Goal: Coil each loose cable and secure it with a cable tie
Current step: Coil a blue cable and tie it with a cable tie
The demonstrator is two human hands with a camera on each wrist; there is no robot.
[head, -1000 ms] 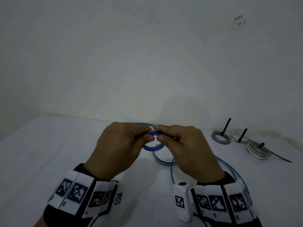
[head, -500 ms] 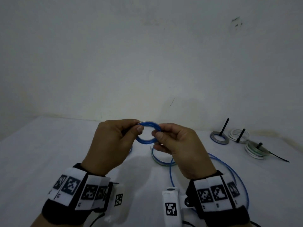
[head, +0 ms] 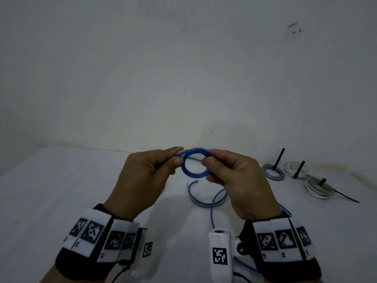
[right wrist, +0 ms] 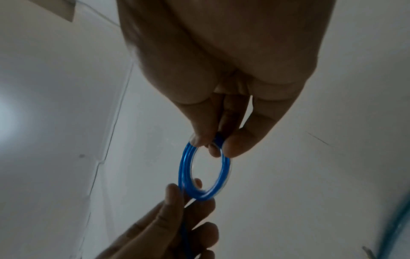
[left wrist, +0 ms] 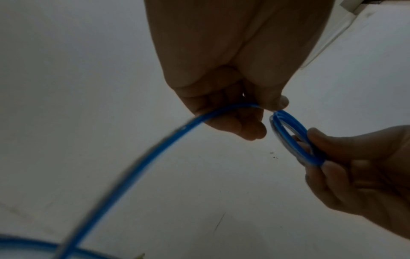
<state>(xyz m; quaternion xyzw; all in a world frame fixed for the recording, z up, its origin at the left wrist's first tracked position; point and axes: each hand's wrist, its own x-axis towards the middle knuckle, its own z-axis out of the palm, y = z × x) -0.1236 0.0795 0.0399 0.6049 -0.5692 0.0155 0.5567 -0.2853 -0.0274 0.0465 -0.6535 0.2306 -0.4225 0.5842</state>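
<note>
I hold a small blue cable coil (head: 194, 165) up above the white table (head: 51, 190), between both hands. My left hand (head: 177, 158) pinches its left side with thumb and forefinger; the loose blue cable tail (left wrist: 133, 166) runs out of that hand down toward the table. My right hand (head: 207, 160) pinches the coil's right side. The right wrist view shows the blue coil (right wrist: 205, 171) as several tight turns, and the left wrist view shows the same coil (left wrist: 295, 140). More loose blue cable (head: 212, 203) curves on the table under my hands.
Three coiled cables lie at the right by the wall, each with a black cable tie sticking up: a grey one (head: 273, 173), a white one (head: 296, 169) and a white-green one (head: 319, 187). The wall stands close behind the table.
The coil was flat and edge-on between my fingertips, then turned to face me as an open ring. My hands have moved slightly apart and hold it by its two sides.
</note>
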